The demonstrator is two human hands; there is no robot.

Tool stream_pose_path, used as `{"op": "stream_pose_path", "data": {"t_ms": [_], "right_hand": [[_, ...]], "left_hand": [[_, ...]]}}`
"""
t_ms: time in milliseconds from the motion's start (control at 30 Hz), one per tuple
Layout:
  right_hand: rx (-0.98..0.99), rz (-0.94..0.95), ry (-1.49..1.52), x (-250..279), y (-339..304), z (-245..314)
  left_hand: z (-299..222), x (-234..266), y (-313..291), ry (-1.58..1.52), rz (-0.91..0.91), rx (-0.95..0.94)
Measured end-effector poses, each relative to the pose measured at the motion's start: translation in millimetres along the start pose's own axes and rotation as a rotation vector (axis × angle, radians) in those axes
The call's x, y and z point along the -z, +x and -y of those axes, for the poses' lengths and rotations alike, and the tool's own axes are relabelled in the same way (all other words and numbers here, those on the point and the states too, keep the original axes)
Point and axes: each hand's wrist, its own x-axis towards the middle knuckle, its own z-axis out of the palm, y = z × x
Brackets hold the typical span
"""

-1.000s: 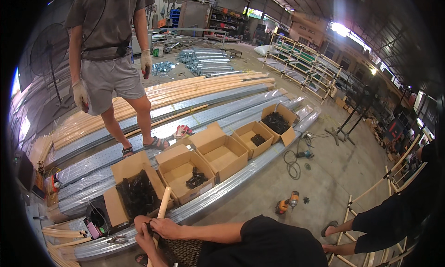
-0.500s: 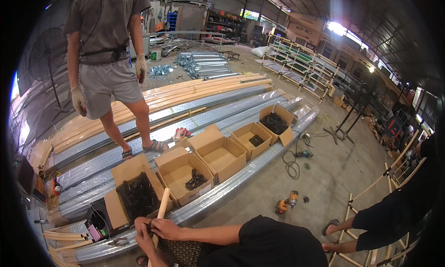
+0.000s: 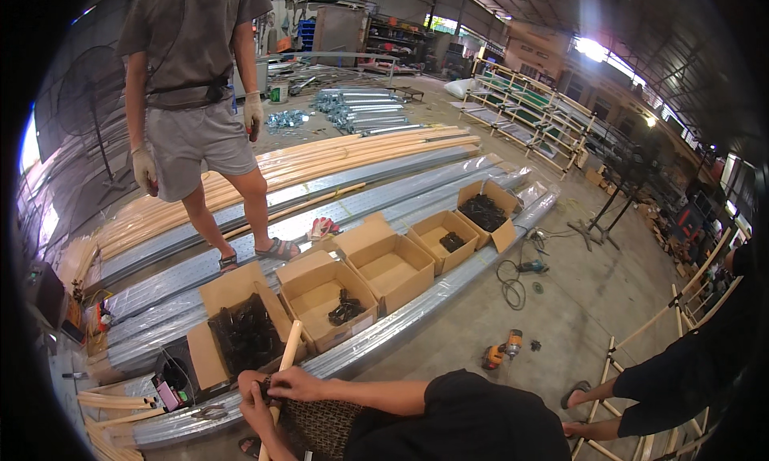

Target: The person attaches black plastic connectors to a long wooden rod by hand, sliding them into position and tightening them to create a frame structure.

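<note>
Little has changed over the last second: the same small black piece [image 3: 265,390] stays in work beside the pale pole [image 3: 292,342], on the near side of the leftmost box [image 3: 230,289]. The left hand [image 3: 255,405] curls around the piece; the right hand [image 3: 297,383] pinches it, fingers nearly closed.

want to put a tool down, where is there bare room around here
Widest free patch: the concrete floor between the orange drill, corded power tool and pole frame. The middle box also shows bare bottom. Crowded: around the left hand and right hand, with the pole, black piece, nearest box full of black parts, and pliers close by.
</note>
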Motion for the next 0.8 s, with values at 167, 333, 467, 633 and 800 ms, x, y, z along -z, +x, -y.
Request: {"op": "stream_pose_path", "data": {"t_ms": [167, 333, 467, 633, 800], "right_hand": [[-0.367, -0.547, 0.038, 128, 23, -16], [-0.173, -1.119, 0.662, 261, 6, -7], [-0.178, -1.095, 0.794, 280, -17, -15], [-0.449, -0.804, 0.651, 221, -15, -14], [-0.317, 0.409, -0.029, 230, -10, 13]], "left_hand": [[9, 5, 4, 0.07, -0.04, -0.035], [8, -1, 3, 0.0, 0.0, 0.038], [9, -2, 6, -0.025, 0.016, 0.056], [0, -7, 2, -0.076, 0.002, 0.057], [4, 11, 5, 0.079, -0.04, 0.043]]}}
